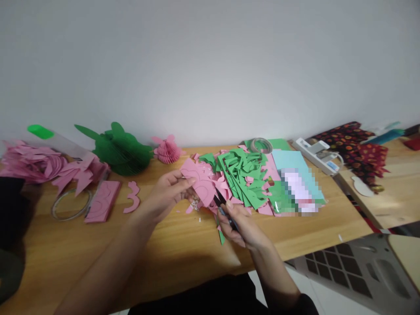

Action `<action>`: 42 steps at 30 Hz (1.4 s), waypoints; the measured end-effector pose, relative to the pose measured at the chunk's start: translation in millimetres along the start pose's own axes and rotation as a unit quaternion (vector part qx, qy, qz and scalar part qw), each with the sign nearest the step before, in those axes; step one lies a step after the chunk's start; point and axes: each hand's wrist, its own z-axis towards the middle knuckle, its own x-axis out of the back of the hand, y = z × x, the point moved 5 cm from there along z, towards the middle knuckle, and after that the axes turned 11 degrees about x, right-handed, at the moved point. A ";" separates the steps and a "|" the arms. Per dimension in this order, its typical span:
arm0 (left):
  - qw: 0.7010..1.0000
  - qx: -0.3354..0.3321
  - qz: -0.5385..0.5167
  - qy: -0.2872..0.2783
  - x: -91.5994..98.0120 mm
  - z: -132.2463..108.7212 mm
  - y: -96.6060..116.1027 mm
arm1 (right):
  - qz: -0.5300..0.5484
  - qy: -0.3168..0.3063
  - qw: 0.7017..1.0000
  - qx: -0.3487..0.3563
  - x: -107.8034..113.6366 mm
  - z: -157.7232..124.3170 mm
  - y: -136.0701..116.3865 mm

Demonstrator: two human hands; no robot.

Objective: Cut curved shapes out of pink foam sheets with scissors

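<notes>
Between the thumb and fingers of my left hand is a piece of pink paper with a curved outline drawn on it. My right hand is closed round a pair of scissors, whose dark blades meet the lower right edge of the pink paper. Beyond both hands lies a heap of green paper scraps mixed with pink scraps. To the left of my left hand, a cut pink paper shape with scalloped edges rests on the table, beside a stack of pink paper with drawn curves.
A green honeycomb paper figure and a smaller pink one stand by the wall. Tape rolls, light blue paper, a power strip and patterned dark fabric lie on the right. Pink paper pieces pile up far left.
</notes>
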 end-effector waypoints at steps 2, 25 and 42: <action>1.000 -0.004 -0.009 -0.018 -4.7 -1.7 -3.2 | 0.000 -0.001 1.000 0.000 -2.2 2.3 -0.4; 0.996 -0.039 -0.012 0.075 -26.8 -14.3 -21.0 | 0.038 0.034 0.999 0.017 -8.3 4.4 -0.3; 0.993 -0.043 -0.059 0.094 -31.3 -15.9 -26.7 | 0.056 0.040 0.997 0.034 -15.5 8.7 1.7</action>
